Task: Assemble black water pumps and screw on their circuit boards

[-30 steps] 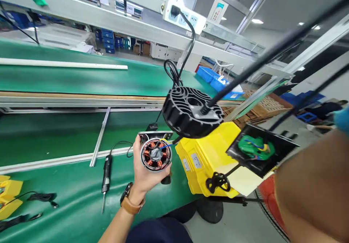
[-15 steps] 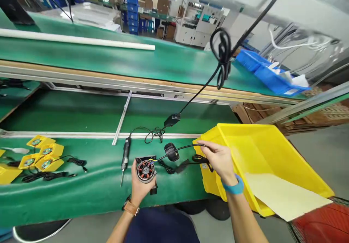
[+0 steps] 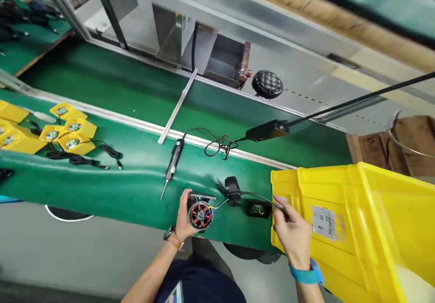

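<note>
Right now I see left hand (image 3: 183, 217) gripping copper-wound stator (image 3: 200, 215); right hand (image 3: 292, 236) pinching thin black cable (image 3: 260, 197) beside yellow bin (image 3: 340, 221).

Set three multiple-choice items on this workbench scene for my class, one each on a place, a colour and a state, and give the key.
1. Where does the electric screwdriver lie?
A. On the green belt
B. In the yellow bin
C. In a hand

2. What colour is the wristband on the right hand?
A. Tan
B. Blue
C. Red

3. What state is the copper-wound stator in?
A. Lying on the belt
B. Held in the left hand
C. Inside the bin

1: A, it rests on the belt, tip toward the person.
2: B, the band shows blue at the wrist.
3: B, the left hand's fingers wrap around it.
</note>
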The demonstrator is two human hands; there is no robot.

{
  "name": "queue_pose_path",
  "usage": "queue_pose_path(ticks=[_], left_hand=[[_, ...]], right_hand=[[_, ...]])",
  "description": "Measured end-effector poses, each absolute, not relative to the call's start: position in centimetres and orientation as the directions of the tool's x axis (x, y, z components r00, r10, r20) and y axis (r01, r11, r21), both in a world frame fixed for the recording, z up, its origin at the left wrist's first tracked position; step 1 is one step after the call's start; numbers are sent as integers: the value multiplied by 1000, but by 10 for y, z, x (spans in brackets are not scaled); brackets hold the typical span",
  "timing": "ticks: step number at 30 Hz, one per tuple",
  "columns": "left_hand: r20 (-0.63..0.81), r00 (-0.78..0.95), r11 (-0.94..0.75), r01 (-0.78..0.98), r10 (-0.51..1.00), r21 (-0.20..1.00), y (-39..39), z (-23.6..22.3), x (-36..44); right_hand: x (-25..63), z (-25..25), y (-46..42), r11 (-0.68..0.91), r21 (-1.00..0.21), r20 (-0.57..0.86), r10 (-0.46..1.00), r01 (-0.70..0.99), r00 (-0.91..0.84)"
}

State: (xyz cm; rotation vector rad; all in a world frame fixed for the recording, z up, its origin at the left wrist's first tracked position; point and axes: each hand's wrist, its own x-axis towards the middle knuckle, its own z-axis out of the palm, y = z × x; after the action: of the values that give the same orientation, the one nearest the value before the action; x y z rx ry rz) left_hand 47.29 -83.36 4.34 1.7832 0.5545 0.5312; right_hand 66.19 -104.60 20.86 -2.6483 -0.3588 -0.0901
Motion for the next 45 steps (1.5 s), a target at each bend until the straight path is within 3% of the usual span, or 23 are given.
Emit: queue_pose_path(ticks=[4, 6, 9, 12, 15, 23, 31, 37, 45], left_hand=[[146, 797, -316, 58, 586, 947, -852, 22, 468], [152, 783, -320, 63, 604, 945, -855, 23, 470], [159, 773, -315, 57, 615, 947, -857, 25, 471], [113, 762, -275, 88, 638, 957, -859, 22, 470], [92, 734, -268, 126, 673, 955, -862, 31, 468], [265, 686, -334, -34, 678, 942, -857, 116, 454], [42, 750, -214, 134, 660, 968, -870, 41, 445], [52, 723, -202, 123, 689, 972, -877, 44, 455], [78, 352, -142, 160, 933, 977, -923, 59, 492]], right_hand=[[625, 185, -1023, -706, -285, 314, 571, 649, 759], [595, 181, -1002, -573, -343, 354, 655, 744, 668], [559, 165, -973, -511, -421, 231, 738, 749, 634], [546, 138, -956, -538, -411, 172, 747, 736, 642], [549, 128, -950, -530, -422, 210, 733, 736, 647], [539, 189, -960, -452, -436, 361, 704, 778, 611], [547, 119, -953, -400, -434, 259, 803, 807, 537], [556, 123, -959, -380, -412, 270, 817, 828, 509], [573, 123, -971, -361, -351, 306, 828, 864, 470]])
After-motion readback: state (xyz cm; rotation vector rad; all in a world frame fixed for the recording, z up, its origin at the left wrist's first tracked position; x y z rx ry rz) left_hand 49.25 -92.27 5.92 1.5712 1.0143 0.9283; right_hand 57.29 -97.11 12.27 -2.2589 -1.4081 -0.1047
